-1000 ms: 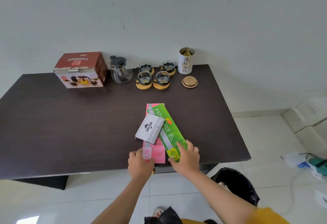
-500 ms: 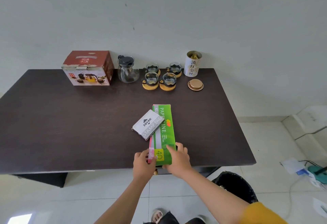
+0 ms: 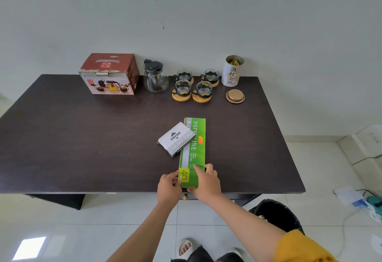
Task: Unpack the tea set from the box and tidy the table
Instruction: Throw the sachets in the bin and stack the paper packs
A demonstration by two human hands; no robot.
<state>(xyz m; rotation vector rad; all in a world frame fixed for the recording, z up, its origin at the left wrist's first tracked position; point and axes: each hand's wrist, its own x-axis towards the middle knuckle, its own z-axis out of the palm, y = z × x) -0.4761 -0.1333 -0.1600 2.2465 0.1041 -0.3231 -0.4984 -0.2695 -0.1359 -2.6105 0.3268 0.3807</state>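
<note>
Currently both hands sit at the near edge of the bench (image 3: pixel 82 137), on the near end of the green paper pack (image 3: pixel 193 148). Left hand (image 3: pixel 168 186) pinches the pack's near-left corner, thumb on top by the yellow "40" label; right hand (image 3: pixel 206 183) lies on the near-right part, fingers (image 3: pixel 199 169) curled over the top face. Pack's long axis runs from near edge to far edge, so it extends straight away from both hands; neither is clearly nearer. Stamp pad box (image 3: pixel 176 138) lies askew, overlapping the pack's left side midway along. Judgement: any lift or slide will drag or tip it. Tea set is unpacked: box (image 3: pixel 109 73), teapot (image 3: pixel 155 76), four cups (image 3: pixel 194 84) along the far edge.
</note>
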